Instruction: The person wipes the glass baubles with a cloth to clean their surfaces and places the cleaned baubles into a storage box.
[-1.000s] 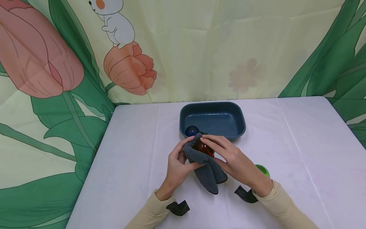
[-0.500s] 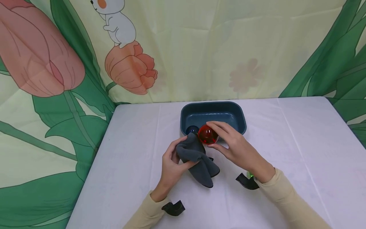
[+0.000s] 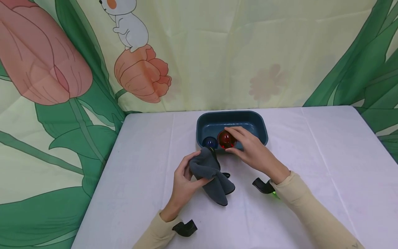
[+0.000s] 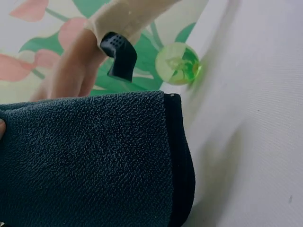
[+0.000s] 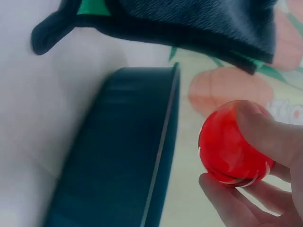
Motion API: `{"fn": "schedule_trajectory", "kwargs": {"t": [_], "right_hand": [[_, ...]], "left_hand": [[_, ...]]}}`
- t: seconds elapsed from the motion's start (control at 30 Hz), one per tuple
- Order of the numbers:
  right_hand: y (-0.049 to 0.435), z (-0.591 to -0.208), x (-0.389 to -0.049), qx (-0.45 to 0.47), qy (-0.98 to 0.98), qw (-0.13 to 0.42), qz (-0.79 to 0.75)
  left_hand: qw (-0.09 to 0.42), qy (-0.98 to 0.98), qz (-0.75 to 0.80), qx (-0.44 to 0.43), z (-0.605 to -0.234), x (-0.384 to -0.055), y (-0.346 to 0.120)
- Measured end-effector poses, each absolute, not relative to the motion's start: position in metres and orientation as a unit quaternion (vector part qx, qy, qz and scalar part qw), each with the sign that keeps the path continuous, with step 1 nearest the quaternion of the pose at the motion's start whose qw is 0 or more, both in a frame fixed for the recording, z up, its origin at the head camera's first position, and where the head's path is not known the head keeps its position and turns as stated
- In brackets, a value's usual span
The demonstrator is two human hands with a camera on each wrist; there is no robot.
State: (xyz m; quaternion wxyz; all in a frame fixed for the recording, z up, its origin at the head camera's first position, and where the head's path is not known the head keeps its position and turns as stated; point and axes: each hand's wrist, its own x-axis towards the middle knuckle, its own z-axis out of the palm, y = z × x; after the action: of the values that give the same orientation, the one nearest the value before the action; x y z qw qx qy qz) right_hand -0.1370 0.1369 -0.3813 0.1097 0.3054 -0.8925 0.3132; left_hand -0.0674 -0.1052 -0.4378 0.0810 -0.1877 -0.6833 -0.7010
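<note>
Three balls are in view: one red ball (image 3: 226,139), one blue ball (image 3: 209,142) and one green ball (image 4: 178,63). There is one tray (image 3: 258,124), one grey cloth (image 3: 211,174) and one table (image 3: 326,155). Two hands show, a left hand (image 3: 183,181) and a right hand (image 3: 252,152).

Before you stands a white-covered bench (image 3: 326,155) against a pale yellow curtain (image 3: 217,52) printed with pink tulips and green leaves.
</note>
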Motion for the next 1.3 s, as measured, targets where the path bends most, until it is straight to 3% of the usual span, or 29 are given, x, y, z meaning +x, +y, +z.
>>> {"fn": "schedule_trajectory", "kwargs": {"t": [0.57,1.3], "right_hand": [[0.129,-0.395,-0.159,0.225,-0.929,0.036,0.291],[0.133,-0.410,-0.187,0.192,-0.935,-0.079,0.286]], "left_hand": [[0.085,-0.689,-0.693,-0.194,-0.441,-0.064,-0.107],[0.054,-0.701,-0.685,-0.191,-0.441,-0.065,-0.105]]}}
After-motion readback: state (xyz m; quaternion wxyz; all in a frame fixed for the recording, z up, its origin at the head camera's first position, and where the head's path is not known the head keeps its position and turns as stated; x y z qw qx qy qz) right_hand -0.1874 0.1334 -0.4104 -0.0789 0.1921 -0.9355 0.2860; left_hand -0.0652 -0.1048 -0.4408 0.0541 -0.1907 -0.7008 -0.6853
